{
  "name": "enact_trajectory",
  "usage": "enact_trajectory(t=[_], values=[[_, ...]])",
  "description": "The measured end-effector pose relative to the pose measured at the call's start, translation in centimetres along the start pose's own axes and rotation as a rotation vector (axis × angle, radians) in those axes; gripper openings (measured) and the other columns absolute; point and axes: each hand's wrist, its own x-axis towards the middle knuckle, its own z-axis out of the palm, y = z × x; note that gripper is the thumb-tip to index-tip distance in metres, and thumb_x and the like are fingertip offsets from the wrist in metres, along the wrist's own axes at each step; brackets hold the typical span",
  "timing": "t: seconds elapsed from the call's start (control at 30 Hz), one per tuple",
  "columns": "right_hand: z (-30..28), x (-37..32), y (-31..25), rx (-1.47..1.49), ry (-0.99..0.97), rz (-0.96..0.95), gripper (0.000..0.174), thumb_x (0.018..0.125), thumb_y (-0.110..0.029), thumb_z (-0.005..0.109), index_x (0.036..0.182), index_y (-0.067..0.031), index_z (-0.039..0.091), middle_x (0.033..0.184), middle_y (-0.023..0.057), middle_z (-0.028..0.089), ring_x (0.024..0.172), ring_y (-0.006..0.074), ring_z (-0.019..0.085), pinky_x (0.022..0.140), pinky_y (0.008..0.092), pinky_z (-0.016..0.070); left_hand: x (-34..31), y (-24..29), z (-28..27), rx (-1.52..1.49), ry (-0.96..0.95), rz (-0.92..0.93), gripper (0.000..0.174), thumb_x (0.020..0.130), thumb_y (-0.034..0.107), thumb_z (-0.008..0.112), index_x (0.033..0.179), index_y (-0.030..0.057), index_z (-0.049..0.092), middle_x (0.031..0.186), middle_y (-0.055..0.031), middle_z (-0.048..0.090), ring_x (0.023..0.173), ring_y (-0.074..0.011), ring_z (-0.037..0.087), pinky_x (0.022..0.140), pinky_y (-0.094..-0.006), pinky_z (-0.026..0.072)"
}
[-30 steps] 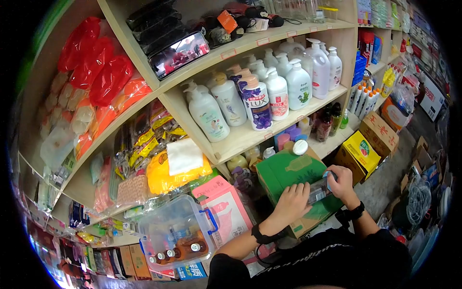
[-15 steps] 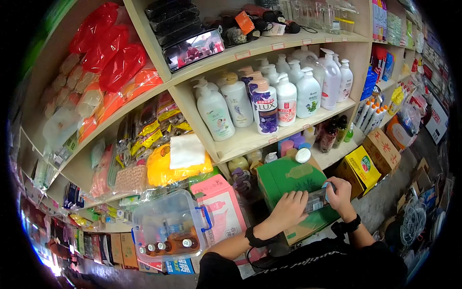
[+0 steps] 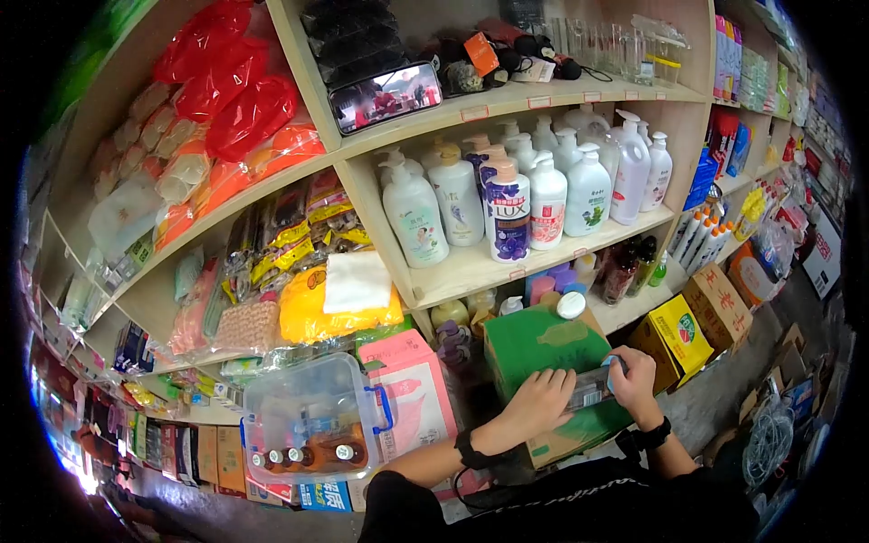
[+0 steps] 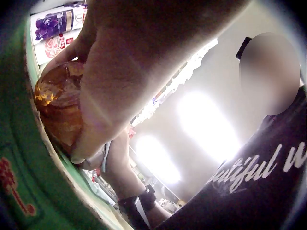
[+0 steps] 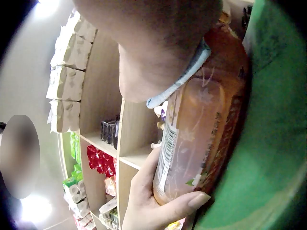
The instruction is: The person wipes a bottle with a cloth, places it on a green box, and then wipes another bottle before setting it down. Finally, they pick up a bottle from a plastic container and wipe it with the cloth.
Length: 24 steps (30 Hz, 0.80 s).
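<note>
The left hand (image 3: pixel 543 400) grips one end of a transparent bottle (image 5: pixel 199 139), thumb on one face and fingers round the other; the right hand (image 3: pixel 634 376) is curled at the other end, a folded light-blue cloth (image 5: pixel 184 76) held between it and the bottle. The bottle lies tilted on its side above a green box (image 3: pixel 529 348), close to its top — whether it touches the cardboard I cannot tell; it shows orange-brown, with a barcode and pale flowers printed on its wall.

A white cap (image 3: pixel 570 305) shows at the far edge of the green box; to the left of the box stands a pink-and-white box (image 3: pixel 415 398), and beside that a clear plastic bin (image 3: pixel 299 389) with a blue handle; several brown bottles (image 3: pixel 321 454) with white caps lie inside it. A yellow box (image 3: pixel 672 333) stands to the right; on the shelf beyond, pump bottles (image 3: pixel 511 217) crowd together — one is labelled LUX; above them a phone (image 3: pixel 385 97) leans on its long edge, its screen lit.
</note>
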Motion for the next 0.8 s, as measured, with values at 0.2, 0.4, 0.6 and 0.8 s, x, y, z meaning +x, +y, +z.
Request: enact_trajectory(t=[0.2,0.4,0.6,0.8], values=[[-0.1,0.0,-0.6,0.013,0.01,0.031,0.016,0.086,-0.017,0.064,0.086,-0.0032,0.073,0.072,0.0189,0.066,0.066,0.0386,0.067,0.061,0.0448,0.0518,-0.1,-0.2,0.2,-0.01,0.009,0.014,0.082,0.08,0.041,0.085,0.136,-0.0093,0.054,0.114,-0.0161,0.059,0.104,-0.0304,0.061,0.091,-0.0391,0.0523],[-0.2,0.3,-1.0,0.01,-0.013,0.036,0.017,0.086,-0.017,0.063,0.086,-0.0033,0.073,0.072,0.0184,0.067,0.066,0.038,0.067,0.061,0.0441,0.0523,-0.2,-0.2,-0.1,-0.005,0.008,-0.002,0.082,0.079,0.042,0.085,0.136,-0.009,0.054,0.115,-0.0163,0.059,0.104,-0.0306,0.061,0.091,-0.0388,0.0522],[0.2,0.5,-0.6,0.002,-0.005,0.013,0.016,0.086,-0.016,0.063,0.086,-0.0033,0.072,0.072,0.0175,0.067,0.067,0.0374,0.067,0.062,0.0442,0.0525,-0.2,-0.3,0.1,-0.02,0.026,0.002,0.082,0.079,0.041,0.086,0.135,-0.0092,0.054,0.113,-0.0158,0.059,0.104,-0.0302,0.061,0.091,-0.0389,0.0523],[0.1,0.4,-0.3,0.009,0.007,-0.023,0.015,0.086,-0.016,0.064,0.087,-0.0031,0.072,0.073,0.0183,0.067,0.068,0.038,0.067,0.063,0.0445,0.0529,-0.1,-0.1,0.2,-0.045,0.066,0.002,0.08,0.073,0.035,0.088,0.132,-0.0081,0.055,0.108,-0.0149,0.059,0.101,-0.0294,0.061,0.086,-0.0384,0.0504]])
